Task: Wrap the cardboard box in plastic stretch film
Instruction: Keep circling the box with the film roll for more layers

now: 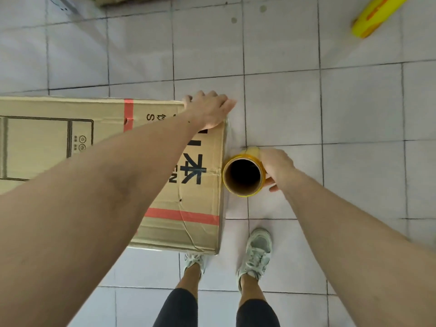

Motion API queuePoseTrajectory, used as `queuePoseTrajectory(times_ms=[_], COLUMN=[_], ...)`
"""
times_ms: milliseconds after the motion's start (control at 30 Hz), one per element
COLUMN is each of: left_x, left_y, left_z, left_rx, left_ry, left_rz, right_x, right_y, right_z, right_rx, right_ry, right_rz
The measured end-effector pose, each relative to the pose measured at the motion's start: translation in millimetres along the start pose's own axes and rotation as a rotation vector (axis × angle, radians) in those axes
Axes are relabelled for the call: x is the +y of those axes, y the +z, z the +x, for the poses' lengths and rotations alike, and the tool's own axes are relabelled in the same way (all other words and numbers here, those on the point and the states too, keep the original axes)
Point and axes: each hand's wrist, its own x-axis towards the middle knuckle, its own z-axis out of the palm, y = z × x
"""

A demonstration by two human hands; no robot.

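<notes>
A large brown cardboard box (200, 208) with red tape strips and black print stands on the tiled floor, filling the left half of the head view. My left hand (208, 108) lies flat on the box's far right top corner, fingers straight over the edge. A yellow-tinted stretch film roll (244, 176) stands upright against the box's right side, its dark cardboard core facing up. My right hand (274, 167) grips the roll from the right. Thin clear film (232, 140) runs from the roll along the box's right edge towards my left hand.
A second yellow roll (377, 15) lies on the floor at the top right. Another cardboard piece (132, 0) shows at the top edge. My two feet in pale sneakers (257, 253) stand just below the box's near right corner. Grey floor tiles (354, 102) spread to the right.
</notes>
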Motion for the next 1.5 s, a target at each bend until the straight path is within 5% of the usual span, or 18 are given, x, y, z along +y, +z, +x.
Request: queuePoseTrajectory(times_ms=[167,433,567,633,733,900,967,1067,1300,1500], left_x=[-4,6,14,20,25,23,26,28,37,38], left_y=[-5,-5,4,11,35,53,51,51,42,36], left_z=[2,-2,-18,-29,-47,-61,-61,-61,-63,-75], left_rx=[-0.079,-0.077,0.116,0.222,0.067,-0.093,-0.092,-0.123,-0.166,-0.213], left_ry=[0.044,0.0,0.079,0.259,0.508,0.426,0.404,0.374,0.287,0.298], left_rz=[0.072,0.116,0.238,0.332,0.643,0.987,0.978,0.977,0.973,1.053], right_x=[-7,93,122,120,101,63,54,58,148,210], right_y=[13,60,78,73,55,42,50,66,84,130], right_z=[-20,-45,-52,-54,-58,-28,-22,-28,-69,-82], right_rx=[-0.28,-0.325,-0.375,-0.404,-0.317,0.008,-0.028,-0.215,-0.223,-0.306], right_ry=[0.197,0.497,0.592,0.599,0.478,0.014,-0.04,-0.036,0.385,0.552], right_rz=[0.093,1.067,1.281,1.215,0.871,-0.076,-0.169,-0.007,0.75,1.245])
